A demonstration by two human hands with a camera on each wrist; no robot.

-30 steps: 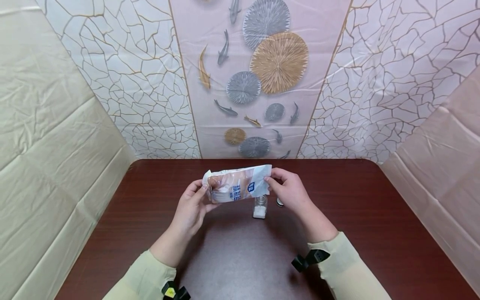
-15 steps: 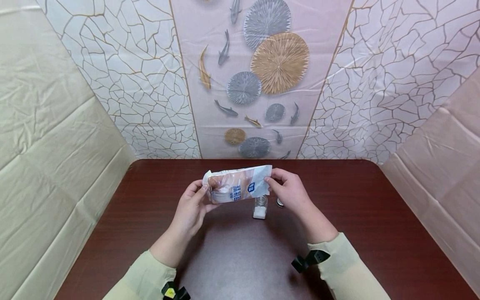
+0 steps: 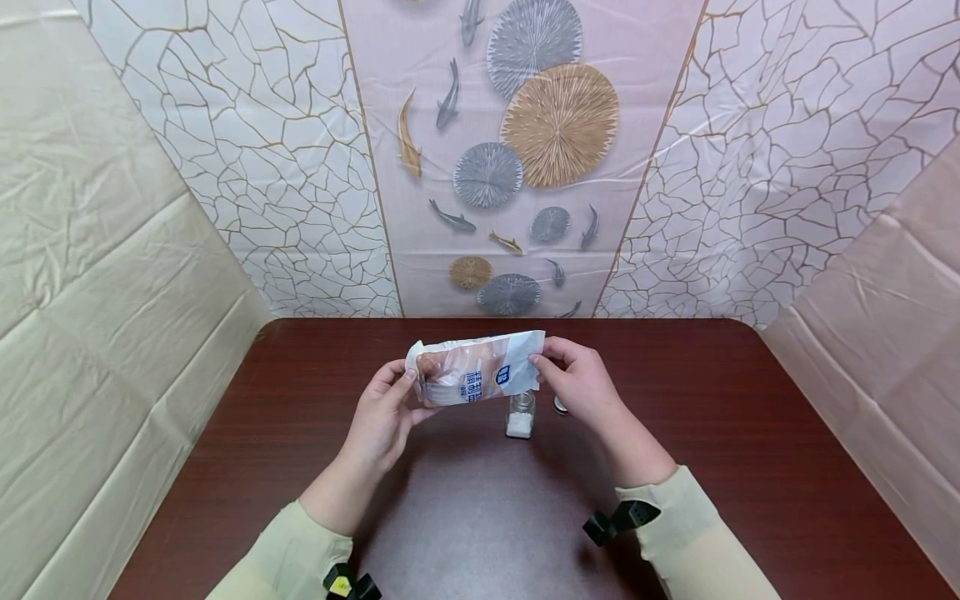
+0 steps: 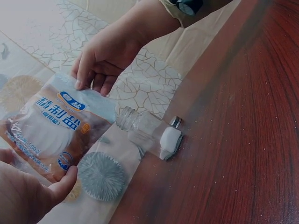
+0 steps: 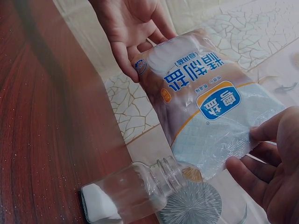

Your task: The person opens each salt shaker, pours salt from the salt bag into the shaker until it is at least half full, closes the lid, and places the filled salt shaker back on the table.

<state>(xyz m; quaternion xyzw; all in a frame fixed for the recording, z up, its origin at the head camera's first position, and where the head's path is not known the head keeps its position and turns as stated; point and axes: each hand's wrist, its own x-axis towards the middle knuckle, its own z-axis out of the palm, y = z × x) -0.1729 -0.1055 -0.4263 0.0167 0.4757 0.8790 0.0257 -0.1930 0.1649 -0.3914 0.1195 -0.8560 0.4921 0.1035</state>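
Observation:
A plastic bag of salt [image 3: 476,367] with blue lettering is held between both hands above the table. My left hand [image 3: 382,417] grips its brown end, thumb on the front. At the pale blue end, my right hand [image 3: 581,379] pinches the edge between thumb and fingers. Below that end a clear glass jar [image 5: 131,191] stands uncapped, white salt [image 5: 100,203] in its bottom. One corner of the bag is close to the jar's mouth; whether they touch, I cannot tell. No salt is visibly falling.
Beside the jar lies a small silvery cap [image 4: 175,122], partly behind the right hand in the head view. White specks dot the dark red wooden table [image 4: 243,140]. A patterned cloth [image 3: 495,167] hangs behind the table's far edge, with beige cloths at both sides.

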